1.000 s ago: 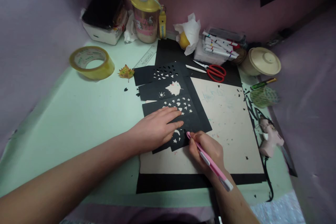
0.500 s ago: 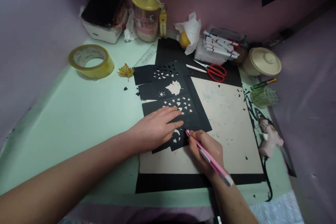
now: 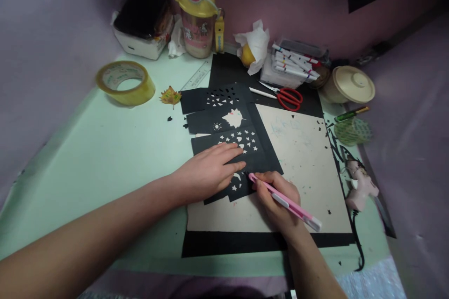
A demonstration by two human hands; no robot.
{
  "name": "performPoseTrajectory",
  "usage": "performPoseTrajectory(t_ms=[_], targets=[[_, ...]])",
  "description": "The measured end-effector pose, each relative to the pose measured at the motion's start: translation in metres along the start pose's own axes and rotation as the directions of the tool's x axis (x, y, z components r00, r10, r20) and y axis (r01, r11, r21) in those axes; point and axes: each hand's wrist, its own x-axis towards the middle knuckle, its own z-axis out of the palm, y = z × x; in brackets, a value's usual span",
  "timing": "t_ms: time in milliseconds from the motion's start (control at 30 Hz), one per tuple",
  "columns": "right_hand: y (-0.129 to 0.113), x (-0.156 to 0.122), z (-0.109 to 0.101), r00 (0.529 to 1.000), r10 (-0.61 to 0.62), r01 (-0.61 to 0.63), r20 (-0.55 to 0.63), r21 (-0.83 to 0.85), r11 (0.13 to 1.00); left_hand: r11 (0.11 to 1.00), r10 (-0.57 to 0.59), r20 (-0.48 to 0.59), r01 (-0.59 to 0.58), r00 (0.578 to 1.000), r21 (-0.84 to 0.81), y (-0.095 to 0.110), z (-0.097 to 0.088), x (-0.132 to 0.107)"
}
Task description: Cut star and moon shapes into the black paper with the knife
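A sheet of black paper (image 3: 254, 166) with cut-out stars, hearts, a moon, a sun, a unicorn head and small triangles lies on a pale board (image 3: 301, 149). My left hand (image 3: 210, 173) rests flat on the sheet, fingers stretched out, covering part of the cut-outs. In my right hand (image 3: 278, 196) is a pink craft knife (image 3: 293, 205), gripped like a pen. Its tip meets the black paper near the lower right, beside the moon shape; the blade itself is too small to make out.
Red-handled scissors (image 3: 290, 99) and a box of markers (image 3: 294, 63) lie beyond the sheet. A tape roll (image 3: 125, 83), a dry leaf (image 3: 170, 96) and a yellow-lidded bottle (image 3: 197, 23) stand to the left and back. A pink glue gun (image 3: 361, 187) and paper scraps are at right.
My right hand has turned slightly, and the knife's rear end has swung right and up while its tip stays on the paper. The left hand stays in place.
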Motion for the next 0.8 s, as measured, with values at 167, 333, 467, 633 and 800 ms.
performPoseTrajectory(t_ms=[167,333,467,633,800], targets=[[0.0016,0.0007,0.0006,0.999,0.007,-0.007,-0.049,0.003,1.0,1.0,-0.001,0.001,0.001,1.0,0.003,-0.0001,0.0007,-0.0007],[0.0007,0.0005,-0.0003,0.999,-0.018,0.019,-0.046,0.01,1.0,1.0,-0.009,0.011,0.009,1.0,0.002,0.001,0.0003,-0.0011],[0.0006,0.0,-0.0018,0.998,-0.019,0.021,-0.06,0.024,0.999,1.0,-0.008,-0.002,0.008,1.0,0.01,0.0016,0.0002,-0.0004],[-0.0007,0.0009,-0.0003,0.998,-0.044,0.043,-0.045,-0.014,0.999,1.0,-0.003,-0.01,0.003,1.0,0.017,0.0007,0.0011,-0.0008],[-0.002,0.0008,-0.0011,0.998,-0.044,0.044,-0.052,0.005,0.999,1.0,0.008,-0.013,-0.008,1.0,0.027,0.0001,0.0007,-0.0009]])
